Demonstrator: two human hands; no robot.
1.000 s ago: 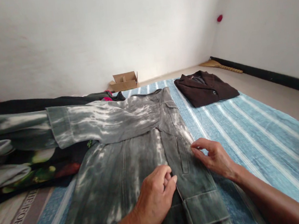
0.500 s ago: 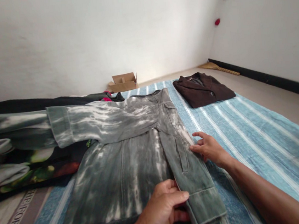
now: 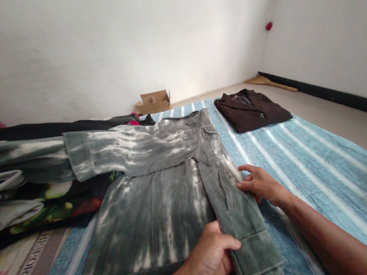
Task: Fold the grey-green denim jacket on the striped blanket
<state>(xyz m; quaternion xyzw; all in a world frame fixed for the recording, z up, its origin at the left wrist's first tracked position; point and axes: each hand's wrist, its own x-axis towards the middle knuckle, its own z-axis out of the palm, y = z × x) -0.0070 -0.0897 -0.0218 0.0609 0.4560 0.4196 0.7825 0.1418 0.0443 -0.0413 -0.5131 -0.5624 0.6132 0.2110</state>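
A grey-green denim jacket point(image 3: 172, 191) with white tie-dye streaks lies spread over a striped cloth. One sleeve stretches out to the left, and a side panel with a slit pocket is folded inward along the right. My left hand point(image 3: 212, 252) grips the inner edge of that panel near the hem, thumb on top and fingers beneath. Higher up, at the panel's outer edge, my right hand point(image 3: 260, 184) holds the fabric with its fingertips. Part of its fingers is hidden under the edge.
A folded dark brown garment point(image 3: 253, 110) lies at the back right of the blue striped cloth point(image 3: 318, 167). Other clothes, including a dark printed garment point(image 3: 68, 202), are heaped at left. Against the white wall stands an open cardboard box point(image 3: 153, 103); a broom point(image 3: 271, 84) lies on the floor.
The camera has shifted slightly, so everything sits a little farther right. My left thumb presses farther over the panel's edge; both hands stay at the jacket.
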